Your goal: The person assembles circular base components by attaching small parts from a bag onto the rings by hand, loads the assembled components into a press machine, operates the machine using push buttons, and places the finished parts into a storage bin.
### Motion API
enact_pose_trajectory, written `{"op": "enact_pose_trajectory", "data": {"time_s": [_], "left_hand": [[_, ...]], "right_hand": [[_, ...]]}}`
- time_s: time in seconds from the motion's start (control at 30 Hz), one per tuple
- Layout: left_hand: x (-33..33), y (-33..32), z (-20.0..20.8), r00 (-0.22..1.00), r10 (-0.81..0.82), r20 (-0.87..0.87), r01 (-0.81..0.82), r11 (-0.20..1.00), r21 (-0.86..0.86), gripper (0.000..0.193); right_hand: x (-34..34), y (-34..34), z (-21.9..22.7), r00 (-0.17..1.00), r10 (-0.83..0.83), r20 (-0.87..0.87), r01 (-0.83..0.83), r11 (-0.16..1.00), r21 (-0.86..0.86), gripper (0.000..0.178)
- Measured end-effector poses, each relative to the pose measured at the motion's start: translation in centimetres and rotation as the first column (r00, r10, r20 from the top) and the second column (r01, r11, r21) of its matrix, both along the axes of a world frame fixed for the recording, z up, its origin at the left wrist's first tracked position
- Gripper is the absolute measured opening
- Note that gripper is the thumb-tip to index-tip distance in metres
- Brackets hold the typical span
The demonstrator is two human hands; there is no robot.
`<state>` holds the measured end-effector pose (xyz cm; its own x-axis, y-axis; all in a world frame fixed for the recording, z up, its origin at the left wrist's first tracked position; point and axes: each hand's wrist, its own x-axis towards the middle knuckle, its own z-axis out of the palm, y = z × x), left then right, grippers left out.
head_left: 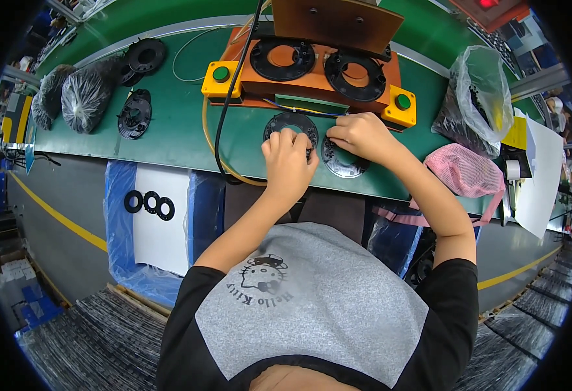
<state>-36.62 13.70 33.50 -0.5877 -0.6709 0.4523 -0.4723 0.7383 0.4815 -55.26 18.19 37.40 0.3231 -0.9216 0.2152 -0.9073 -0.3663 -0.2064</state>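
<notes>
Two round black plastic rings lie side by side on the green bench in front of me. My left hand [288,163] is over the near side of the left ring [283,119], its fingers curled down and their tips hidden. At the upper left edge of the right ring [335,165], my right hand [364,135] has thumb and fingers pinched together. Anything small between those fingers is too hidden to name. Just beyond stands an orange fixture [260,91], with two black rings seated on top, a left one [266,65] and a right one [372,83].
Yellow boxes with green buttons, left [221,73] and right [402,101], flank the fixture. A black cable [226,111] hangs before it. Bags of black parts [82,98] and loose rings [134,115] sit left; an open clear bag [471,104] and pink mesh pouch [463,171] sit right.
</notes>
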Motion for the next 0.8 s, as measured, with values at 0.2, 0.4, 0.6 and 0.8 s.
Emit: {"op": "enact_pose_trajectory", "data": {"time_s": [0.2, 0.4, 0.6, 0.8], "left_hand": [[-0.4, 0.0, 0.7, 0.999, 0.017, 0.04, -0.018, 0.999, 0.042, 0.027], [-0.8, -0.7, 0.4, 0.999, 0.018, 0.045, -0.02, 0.999, 0.05, 0.033], [-1.1, -0.7, 0.3, 0.995, 0.02, 0.093, -0.028, 0.996, 0.083, 0.034], [-1.3, -0.8, 0.5, 0.992, 0.016, 0.122, -0.034, 0.989, 0.144, 0.035]], "right_hand": [[-0.1, 0.4, 0.3, 0.998, -0.028, 0.052, 0.027, 1.0, 0.012, 0.012], [0.2, 0.8, 0.6, 0.989, -0.066, 0.131, 0.067, 0.998, -0.007, 0.015], [0.5, 1.8, 1.1, 0.983, -0.105, 0.15, 0.105, 0.994, 0.006, 0.016], [0.2, 1.9, 0.8, 0.98, -0.098, 0.173, 0.103, 0.994, -0.021, 0.016]]}}
